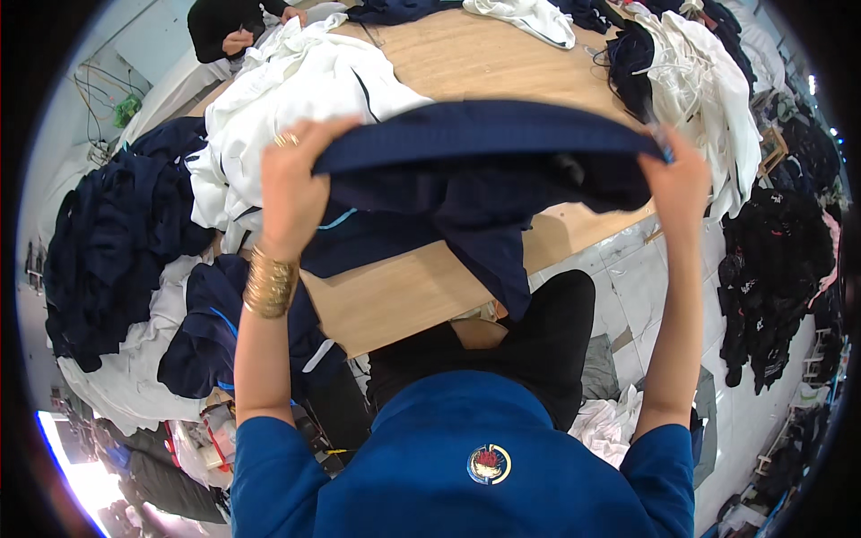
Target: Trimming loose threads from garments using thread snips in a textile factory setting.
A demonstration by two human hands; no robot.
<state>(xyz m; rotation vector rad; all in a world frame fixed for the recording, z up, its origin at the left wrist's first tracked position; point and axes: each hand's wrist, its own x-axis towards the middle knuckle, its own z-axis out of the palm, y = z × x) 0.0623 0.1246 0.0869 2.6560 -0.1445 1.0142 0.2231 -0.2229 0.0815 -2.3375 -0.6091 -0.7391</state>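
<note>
A navy garment (493, 134) is stretched out between my two hands, its wide band pulled into an arch above the table. My left hand (300, 184), with a ring and a gold bangle at its wrist, is closed on the band's left end. The other end is gripped by my right hand (680, 175). A small light-blue thing (664, 146) shows at those right fingers, too blurred to name. Below the band, the dark cloth hangs in folds, and one pointed part drops past the table's near edge. Light-blue trim shows near my left wrist.
The wooden table (386, 314) bears a white garment heap (296, 90) at left and more white cloth (704, 99) at right. Navy piles (121, 233) lie far left. Black garments (771, 278) lie at right. Another person's hand (237, 41) shows at the far left.
</note>
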